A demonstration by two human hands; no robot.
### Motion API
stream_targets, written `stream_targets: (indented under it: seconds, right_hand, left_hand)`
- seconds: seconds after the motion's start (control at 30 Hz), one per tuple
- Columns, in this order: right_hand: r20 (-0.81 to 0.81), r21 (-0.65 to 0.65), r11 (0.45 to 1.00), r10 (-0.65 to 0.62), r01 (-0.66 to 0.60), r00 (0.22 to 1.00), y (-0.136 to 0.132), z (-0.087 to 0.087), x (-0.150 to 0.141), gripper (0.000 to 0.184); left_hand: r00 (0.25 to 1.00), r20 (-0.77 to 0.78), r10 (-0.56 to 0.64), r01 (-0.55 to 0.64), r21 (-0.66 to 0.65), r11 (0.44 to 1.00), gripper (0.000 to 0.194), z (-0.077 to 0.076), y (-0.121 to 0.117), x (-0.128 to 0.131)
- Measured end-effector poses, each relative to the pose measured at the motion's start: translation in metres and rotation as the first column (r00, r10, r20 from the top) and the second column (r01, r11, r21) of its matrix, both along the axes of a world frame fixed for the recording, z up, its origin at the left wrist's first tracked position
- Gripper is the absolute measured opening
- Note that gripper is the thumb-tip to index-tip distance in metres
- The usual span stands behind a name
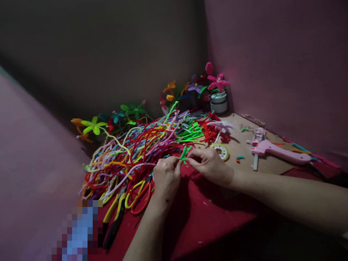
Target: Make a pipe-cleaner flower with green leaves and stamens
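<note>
Short green pipe cleaners [184, 153] are pinched between my two hands, above the red tablecloth. My left hand [168, 175] is closed, thumb and finger gripping their left side. From the right, my right hand [208, 162] pinches the other side with its fingertips. Just beyond my hands lies a big heap of long pipe cleaners [141, 139] in many colours. Cut green pieces [191, 132] and red pieces [210, 128] lie behind my hands. A roll of yellow-edged tape [221, 151] rests partly behind my right hand.
A pink glue gun [280, 149] lies on a brown board [244, 125] at the right. Pliers [115, 217] and scissors with orange-red handles [141, 199] lie left of my left arm. Pipe-cleaner flowers [94, 125] and a grey-white container [219, 103] stand along the walls.
</note>
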State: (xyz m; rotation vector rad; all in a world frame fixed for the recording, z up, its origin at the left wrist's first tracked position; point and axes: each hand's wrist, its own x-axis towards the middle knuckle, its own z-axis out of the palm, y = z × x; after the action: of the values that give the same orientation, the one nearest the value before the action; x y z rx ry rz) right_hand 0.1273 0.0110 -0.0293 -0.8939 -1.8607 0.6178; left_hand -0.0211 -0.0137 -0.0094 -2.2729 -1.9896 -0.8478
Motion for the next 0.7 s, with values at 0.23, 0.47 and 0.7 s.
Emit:
stream_targets:
  seconds: [0.23, 0.47, 0.7]
  right_hand:
    - [0.445, 0.441, 0.865, 0.022, -0.240, 0.895, 0.015, 0.010, 0.010, 0.019]
    - [-0.339, -0.653, 0.557, 0.390, -0.513, 0.856, 0.035, 0.016, 0.018, 0.006]
    - [-0.470, -0.324, 0.887, 0.151, -0.329, 0.870, 0.008, 0.009, -0.005, 0.013]
  left_hand:
    - [0.946, -0.165, -0.278, 0.264, -0.105, 0.959, 0.023, 0.002, 0.001, -0.001]
    - [0.836, 0.188, -0.516, 0.514, 0.061, 0.856, 0.011, 0.015, -0.006, -0.007]
    - [0.665, 0.744, -0.056, 0.126, -0.038, 0.991, 0.013, 0.008, -0.004, 0.000]
